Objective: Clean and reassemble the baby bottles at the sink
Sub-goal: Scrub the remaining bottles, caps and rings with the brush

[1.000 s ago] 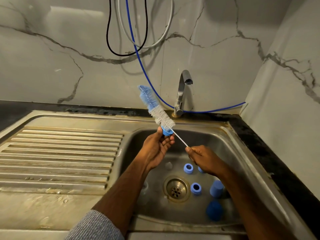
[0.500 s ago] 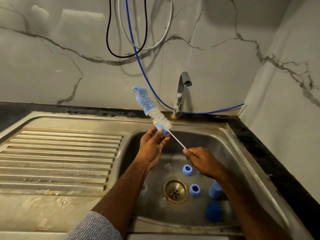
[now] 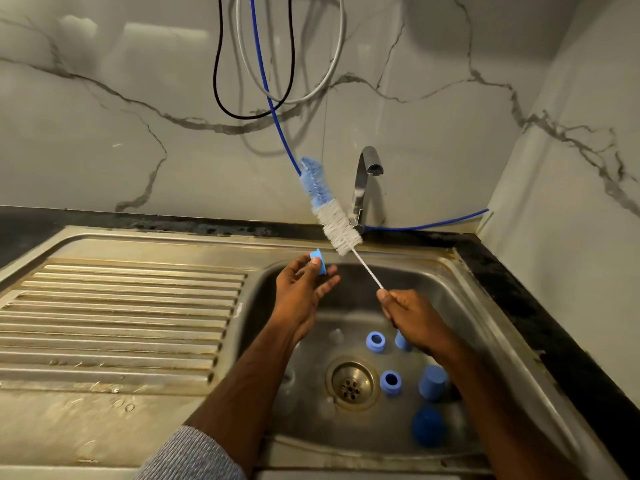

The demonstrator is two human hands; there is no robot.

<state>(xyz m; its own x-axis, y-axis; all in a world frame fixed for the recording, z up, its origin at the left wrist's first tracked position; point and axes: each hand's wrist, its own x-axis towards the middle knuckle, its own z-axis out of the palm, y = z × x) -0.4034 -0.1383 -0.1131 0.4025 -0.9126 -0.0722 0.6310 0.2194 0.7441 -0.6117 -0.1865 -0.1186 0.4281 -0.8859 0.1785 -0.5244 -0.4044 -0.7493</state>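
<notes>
**Brush and Ring Held Above the Sink Basin**

Fingers (image 3: 313, 268) of the left hand (image 3: 301, 296) pinch a small blue ring (image 3: 318, 260) at their tips, the remaining fingers spread loosely. This hand is above the back-left corner of the sink (image 3: 485, 306). The right hand (image 3: 412, 318) is curled tightly round the wire handle of the bottle brush (image 3: 330, 216), above the middle of the basin. The brush slants up and back toward the tap (image 3: 363, 181) at the sink's back edge, its blue-and-white bristle head clear of the ring.

On the basin floor, around the drain (image 3: 351, 384):
- two blue rings, one (image 3: 375, 341) behind the drain, one (image 3: 390, 383) just to its right;
- two blue caps (image 3: 433, 382) (image 3: 428, 426) toward the front-right corner;
- one blue part (image 3: 402, 341), partly hidden by the right hand.

A ribbed draining board (image 3: 121, 323) adjoins the sink's left edge.
</notes>
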